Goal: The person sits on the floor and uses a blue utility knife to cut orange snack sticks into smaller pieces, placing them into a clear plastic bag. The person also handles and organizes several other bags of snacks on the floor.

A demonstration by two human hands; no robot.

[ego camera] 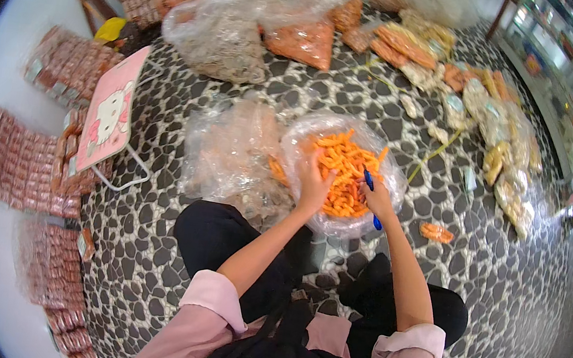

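A heap of orange stick-shaped snacks [345, 157] lies in a wide, round container lined with clear plastic [300, 132] on the floor before me. My left hand [314, 182] touches the heap's left side, thumb and fingers apart. In my right hand [378, 198], over the right side, is a slim blue tool [368, 178]; its ends stick out above and below my grip, and I cannot tell its kind. Left of the container, a large clear plastic bag [231, 151] lies on the floor, with some orange snacks [277, 171] at its mouth.
A pink folding table [112, 109] stands on its side at the left. Stacks of packaged goods [25, 163] line the wall. Big filled plastic bags [223, 37] sit ahead. Packed snack bags [493, 108] curve round the right. One small orange packet [436, 233] lies near my right arm.
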